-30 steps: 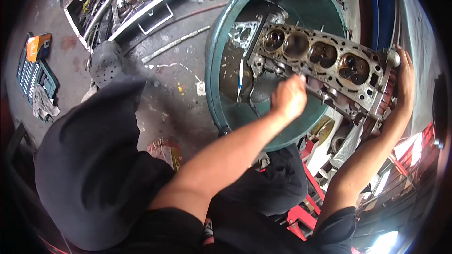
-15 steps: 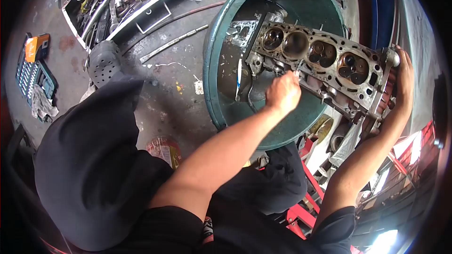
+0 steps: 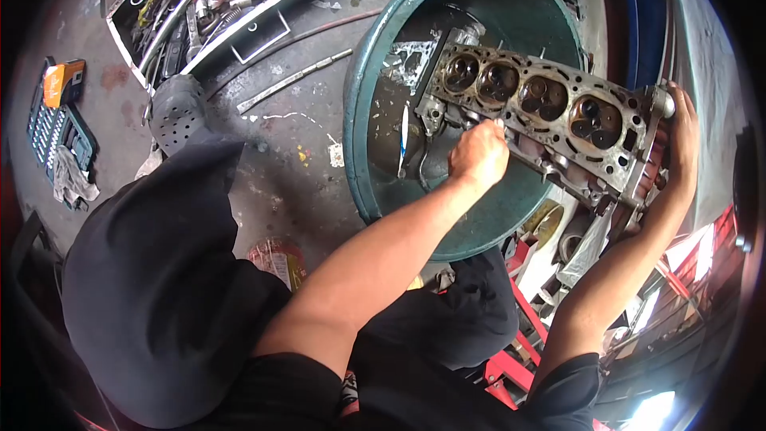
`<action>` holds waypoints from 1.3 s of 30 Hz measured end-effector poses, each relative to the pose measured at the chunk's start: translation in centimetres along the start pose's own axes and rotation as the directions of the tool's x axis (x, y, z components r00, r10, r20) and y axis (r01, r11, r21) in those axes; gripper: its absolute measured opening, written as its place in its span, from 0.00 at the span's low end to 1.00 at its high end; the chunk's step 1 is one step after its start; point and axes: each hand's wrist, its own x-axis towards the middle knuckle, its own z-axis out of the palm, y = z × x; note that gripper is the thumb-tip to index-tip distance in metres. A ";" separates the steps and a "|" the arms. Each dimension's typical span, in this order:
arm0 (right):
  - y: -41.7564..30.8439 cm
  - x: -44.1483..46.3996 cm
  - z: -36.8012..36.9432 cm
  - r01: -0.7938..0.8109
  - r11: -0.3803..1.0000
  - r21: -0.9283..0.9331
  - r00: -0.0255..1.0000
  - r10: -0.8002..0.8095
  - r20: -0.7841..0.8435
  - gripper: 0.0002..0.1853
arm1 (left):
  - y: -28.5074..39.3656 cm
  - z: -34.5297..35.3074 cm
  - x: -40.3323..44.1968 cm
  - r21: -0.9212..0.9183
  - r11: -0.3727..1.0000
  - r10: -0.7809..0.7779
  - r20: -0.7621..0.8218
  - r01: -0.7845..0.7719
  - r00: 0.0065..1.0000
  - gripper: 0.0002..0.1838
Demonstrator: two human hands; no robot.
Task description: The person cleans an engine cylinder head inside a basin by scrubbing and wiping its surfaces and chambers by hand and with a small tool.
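Observation:
A greasy metal cylinder head (image 3: 581,80) lies tilted across a large green tub (image 3: 357,136), its row of round chambers facing up. My left hand (image 3: 479,153) is closed in a pinch at the head's near side, over the tub; what its fingers hold, if anything, is hidden. At the head's right end, my right hand (image 3: 684,132) wraps its fingers around the end and steadies it. Inside the tub, dark liquid shows beside a flat metal part (image 3: 411,64) and a thin white and blue stick (image 3: 404,140).
An open tool drawer (image 3: 231,52) full of hand tools sits at the upper left. On the floor lie a long metal bar (image 3: 294,80), a teal tool case (image 3: 70,132), an orange box (image 3: 64,82) and a rag (image 3: 72,175). Red metal stand parts (image 3: 511,365) are at lower right.
The cylinder head has shifted very slightly in view. A dark blur over its second chamber has gone, and the valves there now show. Both hands keep nearly the same positions.

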 end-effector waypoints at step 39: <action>-0.3 0.5 -0.3 0.077 0.995 -0.059 0.997 -0.078 -0.025 0.21 | -0.4 -1.6 -0.2 -0.015 1.000 0.006 -0.003 -0.006 1.000 0.21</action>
